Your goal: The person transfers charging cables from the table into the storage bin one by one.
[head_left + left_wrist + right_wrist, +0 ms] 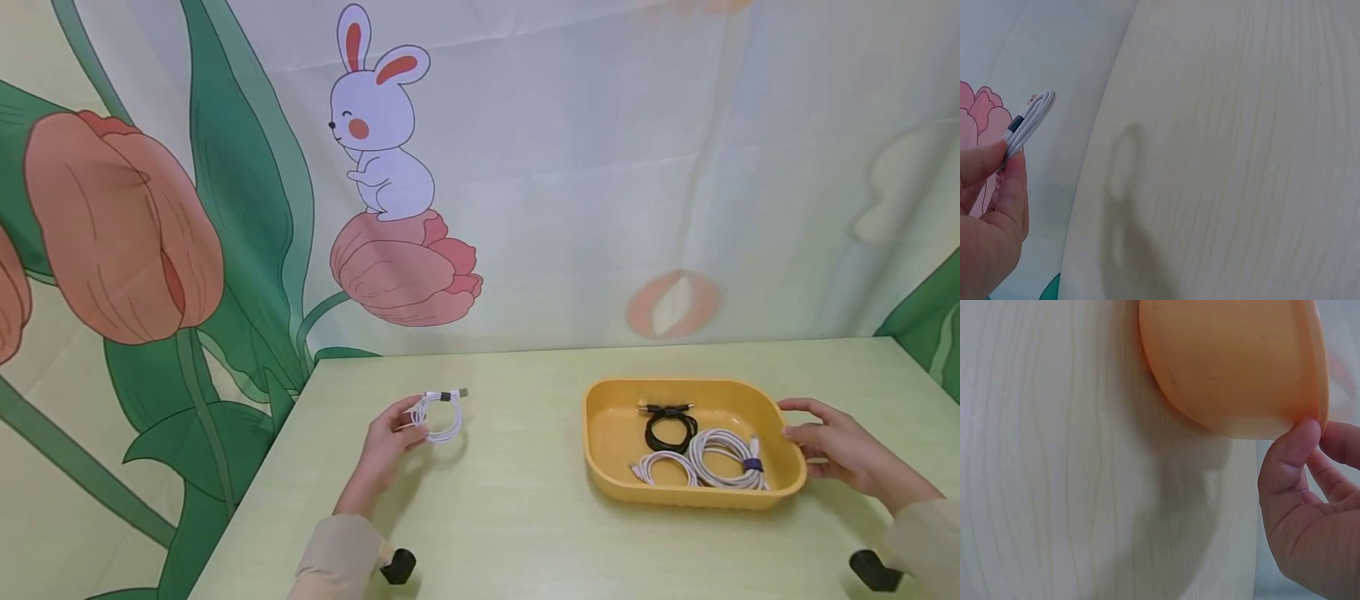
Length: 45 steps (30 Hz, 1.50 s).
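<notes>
In the head view, my left hand (386, 446) pinches a coiled white USB cable (448, 433) between thumb and fingers, above the table. A dark tie wraps the coil, and its metal plug points right. The left wrist view shows the same cable (1032, 122) sticking up from the fingertips. My right hand (843, 446) holds the right end of a yellow plastic basket (652, 495), thumb and forefinger at its rim. Inside the basket lie a black coiled cable (651, 433), a small white coiled cable (660, 457) and a larger white coiled cable (701, 471) with a dark strap.
The pale wooden table (517, 533) reaches back to a hanging cloth (555, 192) printed with a rabbit and tulips. Black wrist-worn pieces show by both sleeves, one black piece (399, 567) on the left and another black piece (876, 571) on the right.
</notes>
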Each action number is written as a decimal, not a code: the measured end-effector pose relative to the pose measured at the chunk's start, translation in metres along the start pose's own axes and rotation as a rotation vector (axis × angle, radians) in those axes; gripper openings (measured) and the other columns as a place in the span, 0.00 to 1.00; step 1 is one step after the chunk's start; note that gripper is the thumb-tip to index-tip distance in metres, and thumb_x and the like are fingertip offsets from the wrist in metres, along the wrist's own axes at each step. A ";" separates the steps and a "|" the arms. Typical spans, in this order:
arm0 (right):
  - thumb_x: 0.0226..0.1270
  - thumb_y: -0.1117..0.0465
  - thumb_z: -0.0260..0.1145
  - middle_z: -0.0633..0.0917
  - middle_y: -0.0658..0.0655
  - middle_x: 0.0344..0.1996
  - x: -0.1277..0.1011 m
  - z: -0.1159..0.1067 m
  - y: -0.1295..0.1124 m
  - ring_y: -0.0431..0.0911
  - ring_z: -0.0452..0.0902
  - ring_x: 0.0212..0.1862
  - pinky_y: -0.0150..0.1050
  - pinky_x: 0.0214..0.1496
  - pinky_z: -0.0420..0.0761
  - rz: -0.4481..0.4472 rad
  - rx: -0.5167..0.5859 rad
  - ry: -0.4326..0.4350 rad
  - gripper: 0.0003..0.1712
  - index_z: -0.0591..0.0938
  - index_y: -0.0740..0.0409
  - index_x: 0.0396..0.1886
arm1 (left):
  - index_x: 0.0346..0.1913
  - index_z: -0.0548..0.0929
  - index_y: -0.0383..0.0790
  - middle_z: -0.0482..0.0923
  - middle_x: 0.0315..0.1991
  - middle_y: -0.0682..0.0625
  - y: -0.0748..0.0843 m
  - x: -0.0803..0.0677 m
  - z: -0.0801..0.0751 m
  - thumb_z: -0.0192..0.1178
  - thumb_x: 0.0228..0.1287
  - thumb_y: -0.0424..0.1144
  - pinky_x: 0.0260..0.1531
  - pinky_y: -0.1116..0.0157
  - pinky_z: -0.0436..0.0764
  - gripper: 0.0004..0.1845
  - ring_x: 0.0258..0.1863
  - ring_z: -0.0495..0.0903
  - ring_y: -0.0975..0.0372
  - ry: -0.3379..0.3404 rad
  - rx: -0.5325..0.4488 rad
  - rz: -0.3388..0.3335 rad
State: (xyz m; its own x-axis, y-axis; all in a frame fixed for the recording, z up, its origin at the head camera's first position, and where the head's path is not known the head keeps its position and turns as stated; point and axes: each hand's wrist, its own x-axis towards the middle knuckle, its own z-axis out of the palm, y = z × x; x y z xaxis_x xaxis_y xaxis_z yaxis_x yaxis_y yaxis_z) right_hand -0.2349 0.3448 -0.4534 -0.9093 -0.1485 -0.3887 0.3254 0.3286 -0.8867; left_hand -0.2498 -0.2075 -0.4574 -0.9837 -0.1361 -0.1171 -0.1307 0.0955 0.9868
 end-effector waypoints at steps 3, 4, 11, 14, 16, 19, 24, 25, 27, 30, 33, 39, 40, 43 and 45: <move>0.64 0.57 0.52 0.76 0.49 0.32 0.000 0.000 0.000 0.45 0.73 0.30 0.37 0.33 0.79 -0.004 0.003 0.000 0.30 0.53 0.57 0.62 | 0.58 0.70 0.40 0.69 0.39 0.45 0.002 -0.001 0.004 0.54 0.54 0.22 0.34 0.72 0.79 0.26 0.34 0.72 0.62 -0.008 0.005 0.001; 0.64 0.57 0.52 0.76 0.49 0.32 0.000 0.000 0.000 0.45 0.73 0.30 0.37 0.33 0.79 -0.005 0.003 0.000 0.30 0.53 0.57 0.61 | 0.58 0.70 0.39 0.69 0.38 0.45 0.002 -0.001 0.005 0.54 0.54 0.22 0.33 0.72 0.79 0.26 0.33 0.72 0.62 -0.010 0.006 0.003; 0.64 0.57 0.52 0.76 0.49 0.32 -0.001 0.001 -0.001 0.45 0.73 0.30 0.37 0.33 0.79 -0.003 -0.006 0.003 0.32 0.51 0.60 0.63 | 0.57 0.70 0.38 0.69 0.39 0.44 0.004 -0.002 0.014 0.55 0.53 0.21 0.35 0.71 0.79 0.26 0.33 0.73 0.62 -0.030 -0.011 0.014; 0.64 0.57 0.52 0.76 0.49 0.32 -0.001 0.001 -0.001 0.45 0.74 0.31 0.37 0.33 0.79 -0.002 -0.011 0.004 0.32 0.50 0.60 0.63 | 0.57 0.70 0.38 0.70 0.39 0.43 0.006 -0.003 0.018 0.55 0.53 0.21 0.35 0.71 0.79 0.26 0.33 0.73 0.62 -0.039 -0.021 0.020; 0.64 0.57 0.52 0.76 0.49 0.32 -0.001 0.001 -0.001 0.45 0.74 0.31 0.37 0.33 0.79 -0.002 -0.012 0.005 0.33 0.50 0.60 0.63 | 0.57 0.70 0.37 0.70 0.39 0.43 0.007 -0.004 0.020 0.55 0.53 0.21 0.35 0.70 0.79 0.26 0.32 0.73 0.63 -0.045 -0.023 0.024; 0.64 0.57 0.52 0.75 0.50 0.32 0.000 0.001 -0.001 0.45 0.74 0.31 0.37 0.33 0.79 -0.001 -0.011 0.004 0.33 0.49 0.60 0.63 | 0.57 0.70 0.37 0.70 0.39 0.43 0.010 -0.005 0.025 0.54 0.54 0.21 0.35 0.70 0.79 0.25 0.32 0.73 0.63 -0.051 -0.026 0.021; 0.64 0.58 0.52 0.75 0.50 0.32 0.000 0.001 -0.001 0.45 0.74 0.30 0.37 0.32 0.79 -0.001 -0.003 0.002 0.32 0.50 0.60 0.62 | 0.57 0.70 0.37 0.70 0.39 0.43 0.014 -0.008 0.032 0.54 0.54 0.21 0.36 0.69 0.79 0.25 0.32 0.72 0.64 -0.064 -0.021 0.020; 0.63 0.58 0.52 0.75 0.50 0.32 0.000 0.000 -0.001 0.45 0.74 0.30 0.37 0.32 0.79 -0.001 -0.002 0.002 0.31 0.51 0.60 0.62 | 0.57 0.70 0.37 0.70 0.39 0.44 0.015 -0.008 0.033 0.54 0.54 0.21 0.36 0.69 0.79 0.25 0.32 0.72 0.64 -0.065 -0.021 0.019; 0.63 0.58 0.52 0.75 0.50 0.32 0.000 0.000 -0.001 0.45 0.74 0.30 0.37 0.32 0.79 -0.003 -0.001 0.003 0.31 0.51 0.59 0.62 | 0.57 0.70 0.37 0.70 0.38 0.44 0.015 -0.008 0.035 0.54 0.54 0.21 0.37 0.68 0.80 0.25 0.32 0.72 0.64 -0.069 -0.022 0.017; 0.63 0.57 0.52 0.76 0.49 0.32 0.000 0.000 0.000 0.45 0.74 0.30 0.37 0.32 0.79 -0.005 -0.004 0.005 0.31 0.51 0.59 0.62 | 0.56 0.71 0.37 0.70 0.38 0.44 0.015 -0.008 0.038 0.54 0.53 0.21 0.37 0.68 0.80 0.25 0.33 0.73 0.63 -0.074 -0.020 0.014; 0.64 0.57 0.52 0.76 0.50 0.32 0.000 0.000 0.000 0.45 0.74 0.30 0.38 0.32 0.79 -0.006 -0.007 0.006 0.32 0.51 0.60 0.62 | 0.56 0.71 0.38 0.70 0.39 0.43 0.014 -0.008 0.040 0.55 0.53 0.22 0.37 0.68 0.80 0.25 0.33 0.73 0.63 -0.076 -0.016 0.004; 0.64 0.58 0.52 0.76 0.50 0.32 0.000 0.000 -0.001 0.45 0.73 0.30 0.37 0.32 0.79 0.005 -0.004 0.001 0.33 0.49 0.61 0.63 | 0.56 0.72 0.40 0.70 0.39 0.44 0.014 -0.008 0.044 0.55 0.54 0.22 0.37 0.68 0.80 0.25 0.34 0.73 0.63 -0.083 -0.020 -0.003; 0.64 0.58 0.52 0.76 0.50 0.32 0.000 0.000 -0.001 0.45 0.73 0.30 0.37 0.32 0.79 0.005 -0.004 0.000 0.33 0.49 0.61 0.63 | 0.56 0.72 0.39 0.70 0.38 0.45 0.014 -0.008 0.045 0.55 0.54 0.22 0.37 0.69 0.80 0.25 0.33 0.73 0.63 -0.085 -0.023 -0.003; 0.64 0.58 0.51 0.76 0.50 0.32 0.001 0.000 -0.001 0.45 0.73 0.30 0.37 0.32 0.79 0.003 -0.007 0.001 0.33 0.49 0.61 0.63 | 0.56 0.71 0.39 0.70 0.38 0.46 0.016 -0.008 0.048 0.55 0.54 0.22 0.35 0.70 0.80 0.25 0.33 0.73 0.63 -0.096 -0.033 0.001; 0.64 0.58 0.51 0.76 0.50 0.32 0.001 0.000 -0.001 0.45 0.73 0.30 0.37 0.32 0.79 0.002 -0.011 0.001 0.33 0.49 0.61 0.63 | 0.56 0.71 0.38 0.70 0.38 0.46 0.017 -0.008 0.049 0.55 0.54 0.22 0.35 0.70 0.80 0.25 0.32 0.73 0.64 -0.104 -0.039 0.006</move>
State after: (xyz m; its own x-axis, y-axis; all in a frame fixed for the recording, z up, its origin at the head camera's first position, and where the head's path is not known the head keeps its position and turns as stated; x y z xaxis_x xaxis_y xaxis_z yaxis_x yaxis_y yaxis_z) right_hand -0.2360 0.3447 -0.4530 -0.9089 -0.1468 -0.3904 0.3246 0.3387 -0.8831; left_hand -0.2501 -0.1561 -0.4449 -0.9922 -0.0327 -0.1204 -0.1221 0.0569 0.9909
